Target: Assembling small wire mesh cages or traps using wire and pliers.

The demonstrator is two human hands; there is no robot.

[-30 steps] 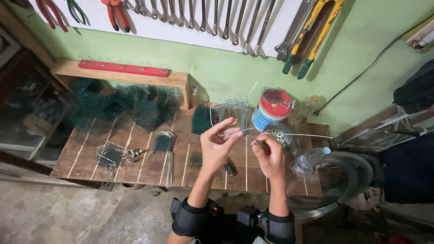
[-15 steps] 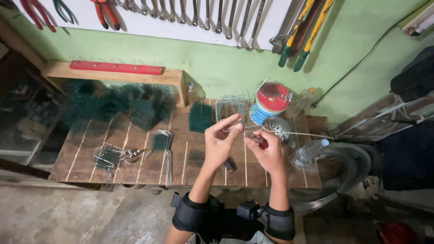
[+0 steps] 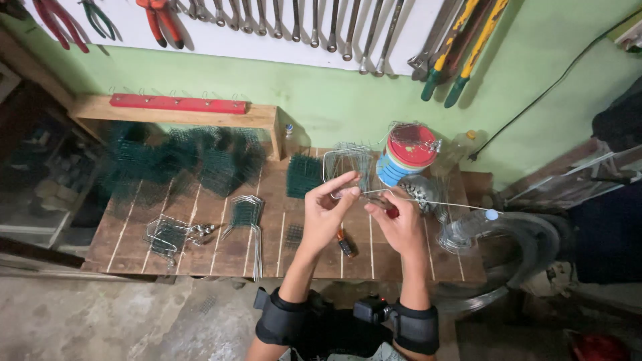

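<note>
My left hand (image 3: 326, 210) pinches a thin grey wire (image 3: 448, 203) at its bent end above the wooden workbench (image 3: 221, 247). My right hand (image 3: 399, 226) grips red-handled pliers (image 3: 386, 206) that meet the wire right beside the left fingers. The wire runs off to the right, past a clear plastic bottle (image 3: 468, 230). Just behind my hands stand bent wire frames (image 3: 346, 164) and a red-lidded tin (image 3: 405, 156) wrapped in coloured bands.
Green mesh pieces (image 3: 194, 164) pile up at the bench's back left, a small square (image 3: 304, 175) nearer centre. Wire clips (image 3: 246, 217) and a small wire cage (image 3: 167, 235) lie at the front left. Wrenches (image 3: 314, 23) and pliers hang on the wall. A wire coil (image 3: 528, 257) sits right.
Both hands have stayed close together over the bench centre, the left fingers shifting along the wire's bent end. The view has drifted slightly.
</note>
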